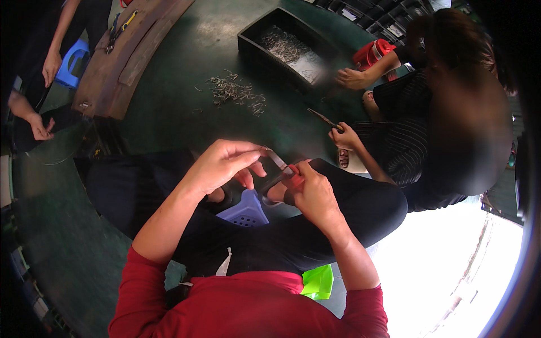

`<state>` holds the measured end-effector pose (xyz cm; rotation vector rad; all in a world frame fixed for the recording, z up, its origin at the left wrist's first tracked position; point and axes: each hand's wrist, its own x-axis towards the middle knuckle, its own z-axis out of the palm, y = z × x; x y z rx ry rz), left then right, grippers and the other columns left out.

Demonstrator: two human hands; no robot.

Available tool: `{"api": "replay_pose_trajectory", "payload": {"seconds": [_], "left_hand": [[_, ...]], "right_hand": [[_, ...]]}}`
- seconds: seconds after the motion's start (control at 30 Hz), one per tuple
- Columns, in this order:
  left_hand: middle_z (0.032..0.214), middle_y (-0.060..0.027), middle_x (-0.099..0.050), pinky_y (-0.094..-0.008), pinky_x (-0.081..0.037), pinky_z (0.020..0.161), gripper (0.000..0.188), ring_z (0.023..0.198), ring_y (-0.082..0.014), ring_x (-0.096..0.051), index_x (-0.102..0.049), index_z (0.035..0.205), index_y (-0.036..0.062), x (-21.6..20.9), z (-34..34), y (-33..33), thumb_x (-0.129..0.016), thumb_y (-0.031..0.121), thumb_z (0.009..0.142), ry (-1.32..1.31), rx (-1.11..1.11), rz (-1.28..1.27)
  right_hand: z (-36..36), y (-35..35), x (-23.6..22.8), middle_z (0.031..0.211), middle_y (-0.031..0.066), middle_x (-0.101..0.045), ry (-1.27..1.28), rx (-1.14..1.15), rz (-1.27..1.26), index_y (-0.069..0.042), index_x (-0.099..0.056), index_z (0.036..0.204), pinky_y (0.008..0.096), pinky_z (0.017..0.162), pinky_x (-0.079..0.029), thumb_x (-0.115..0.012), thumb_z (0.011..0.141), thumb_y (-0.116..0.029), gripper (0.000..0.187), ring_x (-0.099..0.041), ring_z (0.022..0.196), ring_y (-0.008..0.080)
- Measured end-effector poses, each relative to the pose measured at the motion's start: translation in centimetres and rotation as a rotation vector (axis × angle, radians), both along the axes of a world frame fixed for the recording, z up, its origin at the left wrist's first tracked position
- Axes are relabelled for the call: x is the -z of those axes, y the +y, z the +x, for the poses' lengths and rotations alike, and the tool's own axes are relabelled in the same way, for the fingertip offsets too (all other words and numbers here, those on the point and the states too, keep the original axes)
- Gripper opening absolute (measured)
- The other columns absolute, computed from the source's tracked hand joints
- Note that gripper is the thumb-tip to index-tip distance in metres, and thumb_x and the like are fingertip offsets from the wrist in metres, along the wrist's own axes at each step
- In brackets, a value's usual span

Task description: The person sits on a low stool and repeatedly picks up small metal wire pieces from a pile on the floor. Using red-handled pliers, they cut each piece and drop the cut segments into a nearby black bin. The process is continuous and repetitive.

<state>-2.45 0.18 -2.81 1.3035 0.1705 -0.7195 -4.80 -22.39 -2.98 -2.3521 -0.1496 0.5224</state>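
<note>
My left hand [221, 164] pinches a small bent metal piece between thumb and forefinger; its exact kind is too small to tell. In my right hand [316, 192] is a red-handled tool with a flat metal blade [276, 159]. The blade's tip meets the small piece at my left fingertips. Both hands are held above my lap, between my knees. A loose pile of small bent metal pieces [234, 93] lies on the dark green floor beyond my hands. More such pieces [284, 46] fill part of a black bin [265, 63] farther away.
At right, a co-worker's hand [345, 137] grips scissor-like pliers [324, 118], near a red container [373, 53]. Wooden boards [121, 62] with yellow-handled pliers [127, 23] lie at left, beside another person's hands and a blue stool [71, 65]. A purple-blue perforated plastic piece [248, 211] stands below my hands.
</note>
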Motion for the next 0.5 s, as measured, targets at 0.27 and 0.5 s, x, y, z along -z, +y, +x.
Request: {"api": "replay_pose_trajectory", "payload": {"seconds": [0.27,0.5], "left_hand": [[0.059,0.0006,-0.054,-0.0200,-0.034,0.043,0.027,0.048,-0.0030,-0.044,-0.064,0.118,0.0035,-0.2,-0.3,-0.5,-0.049,0.012,0.098,-0.149,-0.075,0.100],[0.055,0.0028,-0.048,-0.0204,-0.032,0.045,0.026,0.049,-0.0023,-0.041,-0.066,0.116,0.0038,-0.3,-0.5,-0.7,-0.049,0.010,0.097,-0.285,-0.100,0.155]], "right_hand": [[0.3,-0.1,-0.9,0.085,0.0150,-0.067,0.288,0.030,0.244,-0.001,-0.059,0.105,0.0341,0.075,-0.049,-0.066,0.086,-0.016,0.025,-0.068,0.083,0.0247],[0.7,0.3,-1.4,0.089,0.0140,-0.069,0.455,0.039,0.214,-0.002,-0.060,0.108,0.0316,0.076,-0.050,-0.067,0.087,-0.016,0.026,-0.067,0.083,0.0205]]}}
